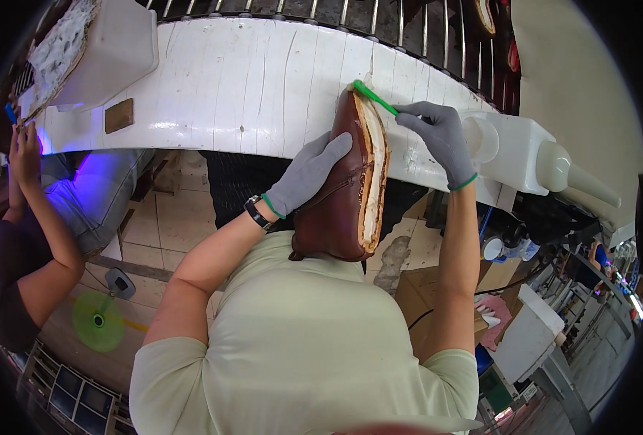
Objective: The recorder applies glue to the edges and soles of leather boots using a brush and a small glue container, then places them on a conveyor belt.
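Left hand (308,174) is gripping the shoe (345,190); right hand (437,130) is pinching a brush (374,98) at its toe. Light, even strokes suit.

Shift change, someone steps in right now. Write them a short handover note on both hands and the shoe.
Left hand, grey glove: grips the side of the brown shoe upper, held sole side up against the white bench edge.
Right hand, grey glove: pinches a green-handled brush, tip at the toe end of the pale bottom.
White container stands just right of that hand.
Done or left: how much of the bottom is coated cannot be told.
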Available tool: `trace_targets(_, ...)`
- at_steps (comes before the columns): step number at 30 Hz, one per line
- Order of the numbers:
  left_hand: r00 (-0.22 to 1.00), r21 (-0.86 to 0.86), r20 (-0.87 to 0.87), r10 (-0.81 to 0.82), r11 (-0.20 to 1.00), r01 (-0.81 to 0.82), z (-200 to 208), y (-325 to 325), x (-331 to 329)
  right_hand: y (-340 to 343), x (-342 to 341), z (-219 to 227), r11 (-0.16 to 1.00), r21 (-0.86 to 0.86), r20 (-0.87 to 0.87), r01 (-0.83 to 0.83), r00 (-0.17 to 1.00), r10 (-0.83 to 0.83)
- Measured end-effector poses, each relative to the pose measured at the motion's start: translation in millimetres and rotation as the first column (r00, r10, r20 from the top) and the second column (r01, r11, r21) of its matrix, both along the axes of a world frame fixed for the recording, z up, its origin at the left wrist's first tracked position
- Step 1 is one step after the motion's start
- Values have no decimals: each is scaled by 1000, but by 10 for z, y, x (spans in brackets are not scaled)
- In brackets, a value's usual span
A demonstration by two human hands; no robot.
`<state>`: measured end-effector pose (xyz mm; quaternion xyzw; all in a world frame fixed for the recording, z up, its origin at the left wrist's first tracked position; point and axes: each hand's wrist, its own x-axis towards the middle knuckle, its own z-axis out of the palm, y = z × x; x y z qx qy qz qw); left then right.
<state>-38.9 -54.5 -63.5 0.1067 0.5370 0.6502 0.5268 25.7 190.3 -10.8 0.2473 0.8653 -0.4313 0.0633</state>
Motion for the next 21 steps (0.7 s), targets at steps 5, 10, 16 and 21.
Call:
trace_targets(5, 1000, -7, -17, 6, 1000, -6, -12, -3, -5, 74, 130, 110, 983, -135, -30, -126, 992, 123)
trace_targets(10, 1000, -24, -18, 2, 1000, -3, -16, -8, -7, 82, 265, 259, 955, -227, -26, -190, 982, 189)
trace_targets(16, 1000, -22, -21, 11, 1000, -12, 16, 1, -5, 10, 443, 433, 952, -227, 74, -206, 971, 228)
trace_targets(21, 999, 1, 23, 28, 1000, -28, 30, 7, 7, -132, 652, 523, 932, -317, 67, -179, 975, 210)
